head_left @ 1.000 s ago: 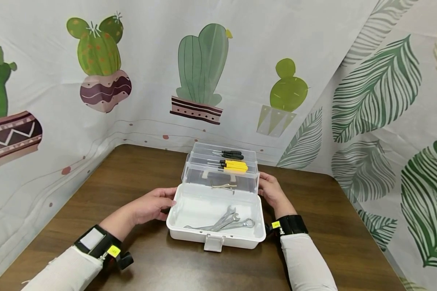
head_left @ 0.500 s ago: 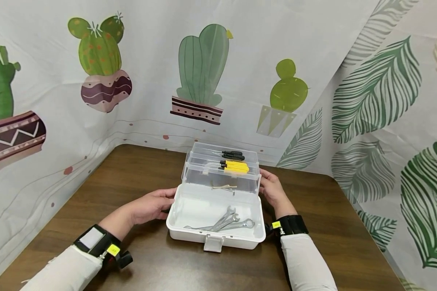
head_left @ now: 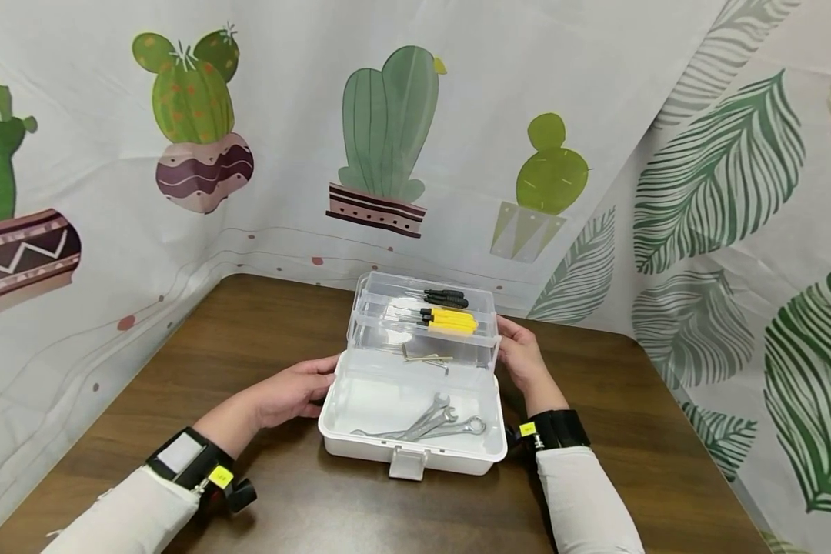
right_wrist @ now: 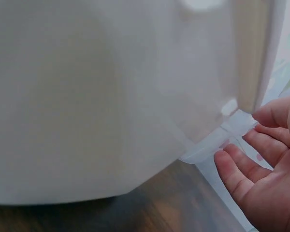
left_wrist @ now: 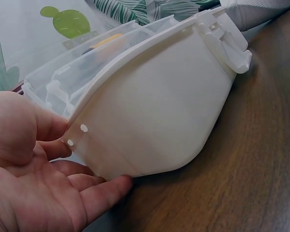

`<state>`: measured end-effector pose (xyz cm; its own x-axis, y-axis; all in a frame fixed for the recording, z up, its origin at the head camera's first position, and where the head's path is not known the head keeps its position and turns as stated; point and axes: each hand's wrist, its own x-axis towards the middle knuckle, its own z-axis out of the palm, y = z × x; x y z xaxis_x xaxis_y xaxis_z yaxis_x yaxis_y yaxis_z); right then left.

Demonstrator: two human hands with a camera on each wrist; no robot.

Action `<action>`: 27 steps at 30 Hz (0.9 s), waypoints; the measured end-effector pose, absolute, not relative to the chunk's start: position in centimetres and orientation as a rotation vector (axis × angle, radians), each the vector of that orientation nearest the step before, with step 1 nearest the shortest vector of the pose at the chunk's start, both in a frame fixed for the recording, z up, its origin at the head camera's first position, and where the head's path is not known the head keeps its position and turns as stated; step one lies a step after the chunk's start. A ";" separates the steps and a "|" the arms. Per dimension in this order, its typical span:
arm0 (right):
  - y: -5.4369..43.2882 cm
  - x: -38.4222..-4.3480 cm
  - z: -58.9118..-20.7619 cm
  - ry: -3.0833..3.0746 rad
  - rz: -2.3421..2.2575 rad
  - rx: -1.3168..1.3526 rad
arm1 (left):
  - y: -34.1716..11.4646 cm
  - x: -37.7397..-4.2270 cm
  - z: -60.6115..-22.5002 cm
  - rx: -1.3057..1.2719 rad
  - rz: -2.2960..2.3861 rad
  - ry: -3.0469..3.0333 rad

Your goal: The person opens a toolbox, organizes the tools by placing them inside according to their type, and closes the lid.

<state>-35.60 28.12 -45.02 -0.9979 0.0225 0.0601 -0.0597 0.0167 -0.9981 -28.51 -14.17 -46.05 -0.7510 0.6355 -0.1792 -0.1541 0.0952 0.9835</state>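
Observation:
A white toolbox [head_left: 415,459] stands open on the table, its clear tiered trays [head_left: 381,338] folded up at the back. Several wrenches [head_left: 429,422] lie in its bottom. Yellow-handled screwdrivers [head_left: 450,319] and black-handled screwdrivers [head_left: 446,298] rest in the upper trays; thin metal pieces [head_left: 425,358] lie lower. My left hand [head_left: 291,394] holds the box's left rear corner, thumb near the side rivets, one fingertip by the bottom edge. My right hand [head_left: 522,362] holds the right rear corner beside the clear trays, fingers bent behind it. Some fingertips are hidden by the box.
The brown wooden table [head_left: 637,462] extends on both sides and in front of the box. A white cloth [head_left: 284,154] printed with cacti and leaves hangs close behind its far edge. A front latch [head_left: 408,464] hangs down from the box.
The clear trays with the screwdrivers have shifted slightly to the right. Both hands stay at the box's rear corners, the right one moving slightly. The wrenches lie as before.

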 end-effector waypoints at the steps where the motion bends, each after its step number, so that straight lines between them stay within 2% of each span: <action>1: 28.1 -35.6 -44.9 -2.185 2.161 0.041 | -14.1 -28.6 -46.1 0.473 1.716 1.793; 18: 28.7 -34.8 -42.9 -2.164 2.232 0.073 | -14.0 -28.8 -46.0 0.451 1.725 1.820; 27: 29.2 -34.1 -41.5 -2.079 2.328 0.155 | -13.3 -28.4 -46.0 0.204 1.831 1.898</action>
